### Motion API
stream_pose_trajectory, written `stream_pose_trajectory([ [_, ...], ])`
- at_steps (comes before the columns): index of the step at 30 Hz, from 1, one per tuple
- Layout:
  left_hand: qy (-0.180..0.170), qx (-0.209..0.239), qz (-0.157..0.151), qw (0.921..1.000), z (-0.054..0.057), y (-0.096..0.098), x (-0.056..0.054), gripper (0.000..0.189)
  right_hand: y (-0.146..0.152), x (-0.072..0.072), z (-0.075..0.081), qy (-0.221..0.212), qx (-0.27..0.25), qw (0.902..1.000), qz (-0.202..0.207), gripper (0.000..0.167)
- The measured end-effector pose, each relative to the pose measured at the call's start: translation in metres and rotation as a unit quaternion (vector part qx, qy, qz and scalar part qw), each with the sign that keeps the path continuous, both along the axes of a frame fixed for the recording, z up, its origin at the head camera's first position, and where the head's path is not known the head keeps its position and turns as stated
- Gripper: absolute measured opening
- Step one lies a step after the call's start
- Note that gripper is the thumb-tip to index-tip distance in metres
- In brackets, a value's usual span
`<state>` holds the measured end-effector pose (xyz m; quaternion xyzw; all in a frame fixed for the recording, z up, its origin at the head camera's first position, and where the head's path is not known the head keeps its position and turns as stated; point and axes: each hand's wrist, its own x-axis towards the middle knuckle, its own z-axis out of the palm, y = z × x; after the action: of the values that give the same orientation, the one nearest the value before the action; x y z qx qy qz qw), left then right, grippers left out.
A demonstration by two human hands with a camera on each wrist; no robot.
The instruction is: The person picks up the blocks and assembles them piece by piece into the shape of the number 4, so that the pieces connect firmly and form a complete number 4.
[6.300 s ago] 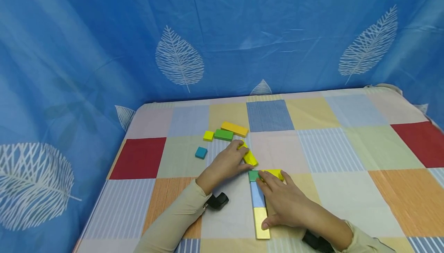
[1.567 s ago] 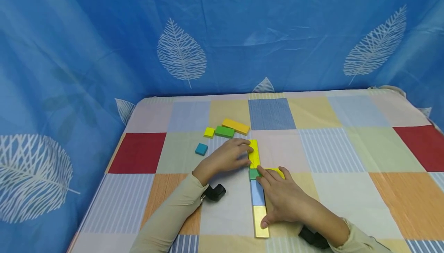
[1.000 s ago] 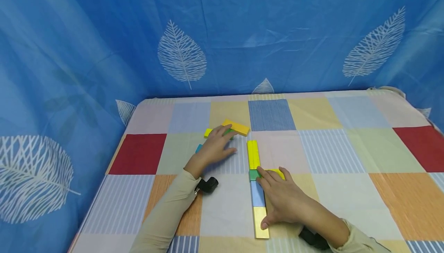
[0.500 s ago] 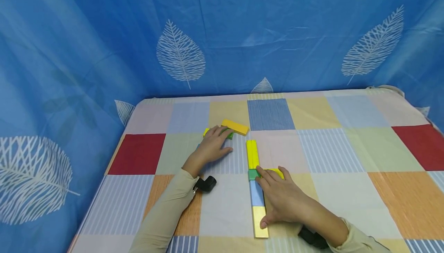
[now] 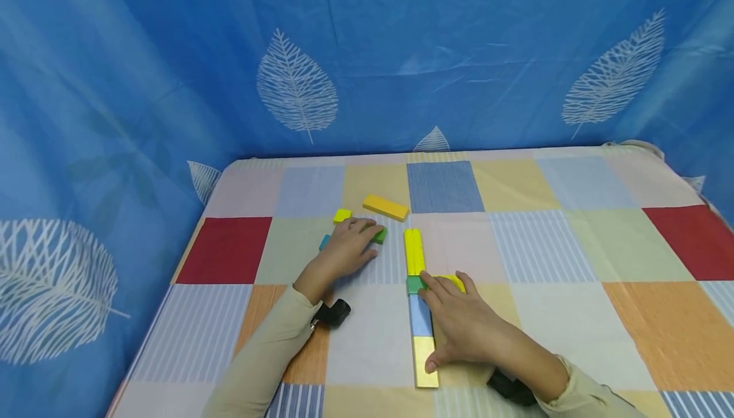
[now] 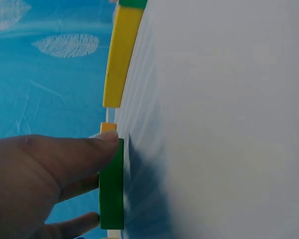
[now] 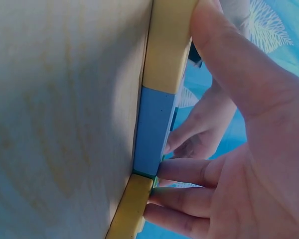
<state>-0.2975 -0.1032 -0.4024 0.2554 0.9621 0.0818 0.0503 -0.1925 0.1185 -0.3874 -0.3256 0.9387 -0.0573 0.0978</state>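
My left hand (image 5: pixel 338 253) grips a green block (image 5: pixel 379 236) at the upper left. In the left wrist view the thumb lies against this green block (image 6: pixel 111 191), with fingers behind it. A row of blocks runs away from me: pale yellow (image 5: pixel 426 367), light blue (image 5: pixel 420 316), a small green one (image 5: pixel 415 285), then a long bright yellow one (image 5: pixel 414 251). Another yellow block (image 5: pixel 452 282) branches right from the small green one. My right hand (image 5: pixel 470 325) rests along the row, thumb on the pale yellow block, fingertips at the small green block and the branching yellow one.
An orange-yellow block (image 5: pixel 385 207) lies beyond my left hand. Close by are a small yellow square block (image 5: pixel 342 215) and a teal block (image 5: pixel 324 241), partly hidden by that hand. The patchwork cloth (image 5: pixel 550 316) covers the table, and a blue leaf-print curtain (image 5: pixel 459 74) hangs behind.
My left hand has straightened the long yellow block into line with the row and released it. It has since reached the green block and pulled it nearer, off the orange-yellow one. My right hand stays put.
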Motion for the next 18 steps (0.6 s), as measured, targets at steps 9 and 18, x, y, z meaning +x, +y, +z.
stream_pose_trajectory([
  [9,0.032,-0.027,-0.042,0.9983,0.005,-0.003,0.020,0.045,0.000,-0.003,0.002,-0.005,0.004,1.0000,-0.007,0.108],
  [18,0.048,-0.030,-0.046,0.9973,0.004,-0.004,0.041,0.043,-0.001,-0.002,0.002,-0.014,0.004,0.9999,-0.006,0.108],
])
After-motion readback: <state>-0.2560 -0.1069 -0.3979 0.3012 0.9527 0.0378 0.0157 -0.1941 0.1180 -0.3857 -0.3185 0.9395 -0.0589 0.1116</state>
